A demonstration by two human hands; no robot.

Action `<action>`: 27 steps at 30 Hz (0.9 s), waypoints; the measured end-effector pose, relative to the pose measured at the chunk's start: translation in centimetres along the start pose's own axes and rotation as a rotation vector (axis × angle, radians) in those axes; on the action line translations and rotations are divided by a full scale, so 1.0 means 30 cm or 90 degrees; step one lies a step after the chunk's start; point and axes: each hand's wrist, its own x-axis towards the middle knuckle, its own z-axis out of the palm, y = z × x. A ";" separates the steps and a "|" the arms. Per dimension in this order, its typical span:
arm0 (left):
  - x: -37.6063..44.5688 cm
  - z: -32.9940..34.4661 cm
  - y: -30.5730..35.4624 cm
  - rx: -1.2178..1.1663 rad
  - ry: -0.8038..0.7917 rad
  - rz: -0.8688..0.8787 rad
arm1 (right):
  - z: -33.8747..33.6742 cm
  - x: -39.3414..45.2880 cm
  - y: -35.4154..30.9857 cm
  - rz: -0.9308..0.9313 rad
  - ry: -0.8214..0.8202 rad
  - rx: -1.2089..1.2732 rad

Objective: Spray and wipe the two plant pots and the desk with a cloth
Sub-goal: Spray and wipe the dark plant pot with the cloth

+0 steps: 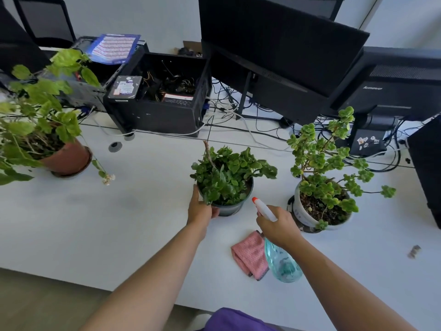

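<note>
A dark grey plant pot (230, 209) with a leafy green plant stands mid-desk. My left hand (200, 210) grips its left side. My right hand (278, 226) holds a clear blue spray bottle (281, 261) with a white head and orange nozzle, and the nozzle points at the grey pot. To the right stands a white plant pot (304, 215) on a dark saucer. A folded pink cloth (249, 255) lies on the white desk (119, 223) below the grey pot, partly behind the bottle.
A terracotta pot (68, 160) with a large plant stands at the left. Open computer cases (157, 111), monitors (281, 44) and tangled cables (257, 130) fill the back. A small grey object (414, 251) lies at the right. The desk's front edge runs below my arms.
</note>
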 end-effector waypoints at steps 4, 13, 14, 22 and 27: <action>-0.058 0.053 -0.079 -0.100 0.012 -0.027 | 0.012 0.009 -0.001 -0.014 0.003 -0.011; -0.042 0.070 -0.034 0.042 0.019 -0.002 | 0.004 0.024 0.010 0.002 0.011 -0.003; -0.037 0.061 -0.020 0.056 0.021 0.012 | 0.001 0.023 0.012 -0.002 0.011 -0.003; -0.066 0.110 -0.055 0.044 -0.040 0.003 | 0.006 0.016 0.014 -0.010 -0.006 -0.011; -0.017 0.052 0.015 0.139 -0.045 0.038 | 0.009 0.015 0.016 -0.006 -0.004 0.012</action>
